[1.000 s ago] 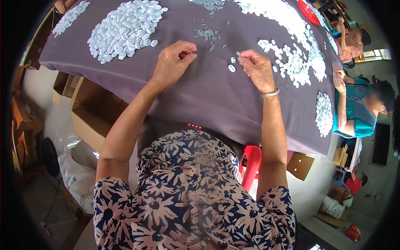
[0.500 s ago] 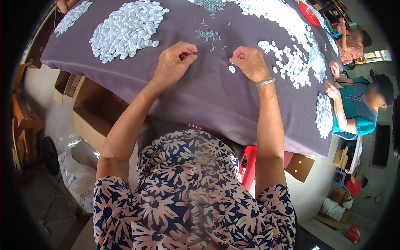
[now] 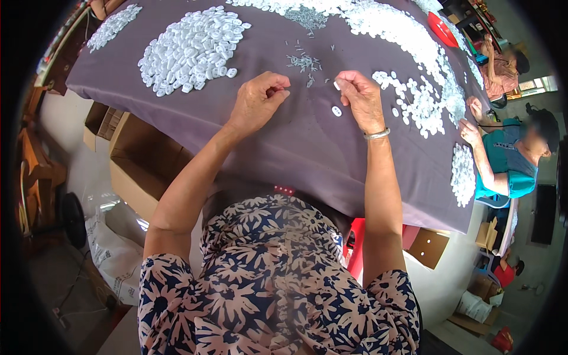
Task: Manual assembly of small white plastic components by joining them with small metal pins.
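Fingers (image 3: 350, 76) of R hand (image 3: 365, 103) pinching wht pc (image 3: 336, 86); L hand's (image 3: 258, 102) curled, hold unclear.

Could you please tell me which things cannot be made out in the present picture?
In the head view:
What the left hand may hold: hidden by its own curl.
The full white piece: partly covered by the right hand.
Exact shape of the grey slivers: too small.
The far white pile: cut off by the top edge.
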